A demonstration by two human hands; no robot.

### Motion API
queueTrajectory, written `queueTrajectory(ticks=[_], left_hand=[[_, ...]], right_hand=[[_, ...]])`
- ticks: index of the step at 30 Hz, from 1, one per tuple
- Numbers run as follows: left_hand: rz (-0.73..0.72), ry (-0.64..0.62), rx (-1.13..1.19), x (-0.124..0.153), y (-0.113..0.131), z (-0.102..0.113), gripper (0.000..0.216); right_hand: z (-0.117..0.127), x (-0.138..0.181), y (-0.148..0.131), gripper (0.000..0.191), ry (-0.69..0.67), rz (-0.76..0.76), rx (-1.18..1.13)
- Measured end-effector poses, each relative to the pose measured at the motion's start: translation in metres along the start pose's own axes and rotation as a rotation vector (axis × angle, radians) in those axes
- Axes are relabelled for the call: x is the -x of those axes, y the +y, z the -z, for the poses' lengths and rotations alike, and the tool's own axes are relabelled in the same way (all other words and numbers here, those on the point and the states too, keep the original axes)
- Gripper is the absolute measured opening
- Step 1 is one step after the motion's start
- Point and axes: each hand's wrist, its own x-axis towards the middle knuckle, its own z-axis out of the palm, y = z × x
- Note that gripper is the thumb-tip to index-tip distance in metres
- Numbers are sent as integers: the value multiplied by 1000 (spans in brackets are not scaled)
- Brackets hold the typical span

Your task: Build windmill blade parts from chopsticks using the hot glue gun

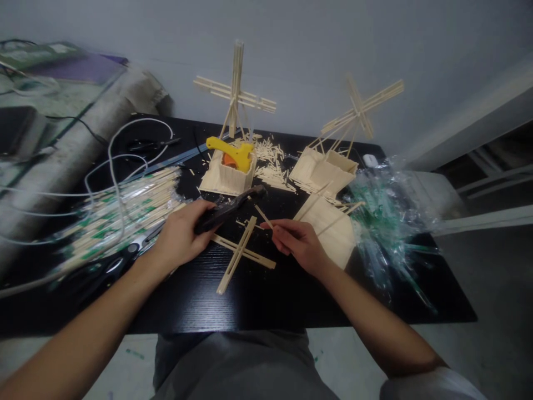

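Observation:
My left hand point(189, 228) is closed round a dark, long hand tool point(229, 208) whose exact kind I cannot make out. Pinched in the fingers of my right hand point(297, 241) is a thin wooden stick point(263, 215), its tip pointing up and left. Between the hands, a cross of flat wooden sticks point(239, 254) lies on the black table point(266, 305). Beside my right hand is a pale wooden panel point(335, 230) with loose sticks on it. Behind the dark tool, a yellow glue gun point(237, 153) rests in a small stick-built box point(235, 179).
Two stick-built models with upright crosses point(235, 94) point(360, 111) stand at the back, with cut stick pieces point(270, 161) between them. Wrapped chopsticks point(133, 208), scissors point(120, 261) and a white cable point(111, 161) lie left. Crumpled plastic wrappers point(387, 222) spread over the right side.

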Motion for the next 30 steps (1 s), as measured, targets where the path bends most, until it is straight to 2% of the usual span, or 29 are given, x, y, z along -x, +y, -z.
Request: queueTrajectory(ticks=[30], left_hand=[[-18,-5,49,2,2,-1,29]], right_hand=[[-2,2,-2,37,-28,3,4]])
